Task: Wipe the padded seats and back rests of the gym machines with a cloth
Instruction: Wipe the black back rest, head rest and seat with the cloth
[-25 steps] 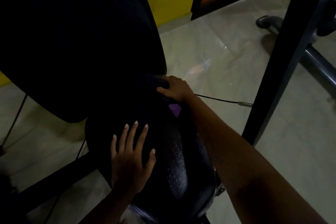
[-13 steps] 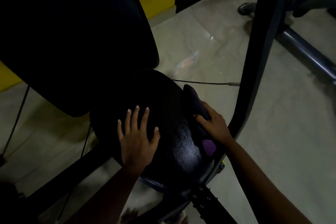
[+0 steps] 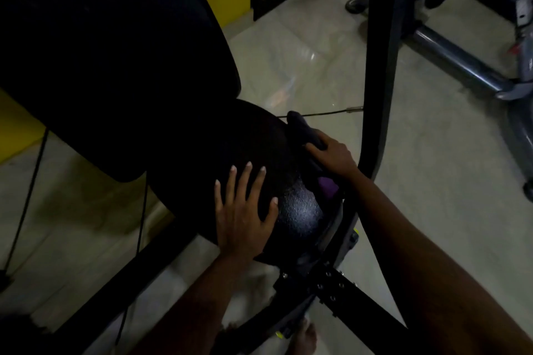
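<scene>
A black padded seat (image 3: 300,210) of a gym machine fills the middle of the view, with its large black back rest (image 3: 109,60) rising at the upper left. My left hand (image 3: 242,210) lies flat on the seat's near side, fingers spread. My right hand (image 3: 331,155) grips a dark cloth (image 3: 302,131) with a purple patch (image 3: 327,186) against the seat's right edge. The cloth's dark end sticks out beyond my fingers.
A black upright frame post (image 3: 380,66) stands just right of my right hand. A thin cable (image 3: 326,113) runs behind the seat. Another machine's grey floor bars (image 3: 455,63) lie at the upper right. A black beam (image 3: 360,305) crosses below the seat on the pale tiled floor (image 3: 432,210).
My right hand has drawn the cloth from the seat's back, by the back rest, down along the right edge toward me. My left hand stays flat on the seat.
</scene>
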Available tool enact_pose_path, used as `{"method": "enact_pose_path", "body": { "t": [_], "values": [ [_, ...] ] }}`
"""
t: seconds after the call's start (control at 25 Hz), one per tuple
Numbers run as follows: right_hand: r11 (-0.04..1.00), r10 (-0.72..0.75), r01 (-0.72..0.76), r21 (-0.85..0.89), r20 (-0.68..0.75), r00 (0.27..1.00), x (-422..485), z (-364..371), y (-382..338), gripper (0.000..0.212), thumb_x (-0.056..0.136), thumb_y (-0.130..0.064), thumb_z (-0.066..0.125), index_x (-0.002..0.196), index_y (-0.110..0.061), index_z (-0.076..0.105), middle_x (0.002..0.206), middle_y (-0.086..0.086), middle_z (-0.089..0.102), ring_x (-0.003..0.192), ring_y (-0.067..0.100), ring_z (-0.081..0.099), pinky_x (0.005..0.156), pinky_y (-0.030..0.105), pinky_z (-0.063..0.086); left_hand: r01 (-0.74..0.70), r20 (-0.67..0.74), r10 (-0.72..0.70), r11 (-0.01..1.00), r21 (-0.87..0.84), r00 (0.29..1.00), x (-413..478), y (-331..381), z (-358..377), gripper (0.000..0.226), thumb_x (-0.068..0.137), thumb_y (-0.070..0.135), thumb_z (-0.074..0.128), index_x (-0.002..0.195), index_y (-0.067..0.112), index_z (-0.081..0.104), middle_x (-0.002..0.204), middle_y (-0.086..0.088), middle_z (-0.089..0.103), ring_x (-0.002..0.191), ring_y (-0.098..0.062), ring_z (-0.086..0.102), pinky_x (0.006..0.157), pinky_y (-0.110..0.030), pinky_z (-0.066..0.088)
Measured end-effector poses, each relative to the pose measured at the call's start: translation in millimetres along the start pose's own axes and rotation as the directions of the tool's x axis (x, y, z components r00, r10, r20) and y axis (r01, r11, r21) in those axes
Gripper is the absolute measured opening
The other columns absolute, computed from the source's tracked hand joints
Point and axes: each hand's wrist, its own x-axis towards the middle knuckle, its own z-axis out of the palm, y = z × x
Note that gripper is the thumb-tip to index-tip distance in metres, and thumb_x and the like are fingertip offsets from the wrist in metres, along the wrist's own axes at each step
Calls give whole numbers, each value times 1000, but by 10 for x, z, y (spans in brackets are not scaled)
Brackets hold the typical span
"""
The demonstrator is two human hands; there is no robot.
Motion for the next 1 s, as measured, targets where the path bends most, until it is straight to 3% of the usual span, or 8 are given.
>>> {"method": "enact_pose_path", "body": {
  "t": [0.16,0.28,0.48,0.6,0.68,0.8,0.88,1.0],
  "values": [
    [956,176,-117,269,-207,962,-696,98,245,36,88,-37,54,124,-33,53,115,6,63,108,27,56,82,30,39,-7,-35,6,1000,-9,999,34,-22,27,58,87,48,36,138,24,46,147,-3,42,139,-28,33,112,-50,20],
    [961,191,-97,259,-365,911,-1177,406,261,58,78,-50,46,131,-26,48,123,9,54,113,26,52,86,29,39,-11,-46,10,1000,-17,999,0,-22,48,58,86,48,34,138,23,46,147,-4,42,139,-29,33,112,-51,19],
    [969,-184,91,-230,-425,886,-1783,856,244,59,84,-49,41,139,-31,31,145,14,31,132,29,29,107,43,28,-17,-47,14,999,-50,999,4,-37,23,54,91,44,31,136,19,48,145,-7,45,138,-28,35,113,-51,21],
    [694,-541,328,-641,-166,824,-1885,915,278,62,81,-47,43,140,-33,31,144,13,29,130,32,31,102,45,25,125,-112,-170,936,-329,979,-182,-68,2,50,96,37,27,138,16,45,148,-6,40,141,-22,28,118,-41,10],
    [489,-674,468,-736,21,739,-1782,840,247,64,80,-46,42,142,-35,29,145,12,28,129,31,33,100,47,25,355,-84,-497,717,-600,863,-477,-73,-25,50,97,36,29,140,14,40,150,-7,35,141,-22,26,118,-38,14],
    [133,-782,674,-727,341,522,-1571,741,112,66,79,-46,50,142,-38,31,148,10,31,131,30,35,99,49,29,469,160,-842,120,-875,515,-810,76,-67,46,100,27,37,143,11,35,149,-12,33,137,-24,34,105,-29,32],
    [-90,-740,775,-625,563,368,-1366,769,-81,72,69,-51,65,135,-37,42,145,7,40,129,30,43,98,50,39,373,370,-858,-233,-898,356,-822,175,-49,44,101,27,35,142,10,35,148,-10,36,133,-23,40,101,-26,33],
    [-183,-675,871,-457,702,227,-1053,904,-470,55,66,-55,70,116,-34,61,136,4,51,123,29,48,93,51,44,130,628,-732,-618,-775,263,-653,214,51,52,98,47,33,140,17,41,143,-4,45,120,-20,49,104,-32,36]
  ]
}}
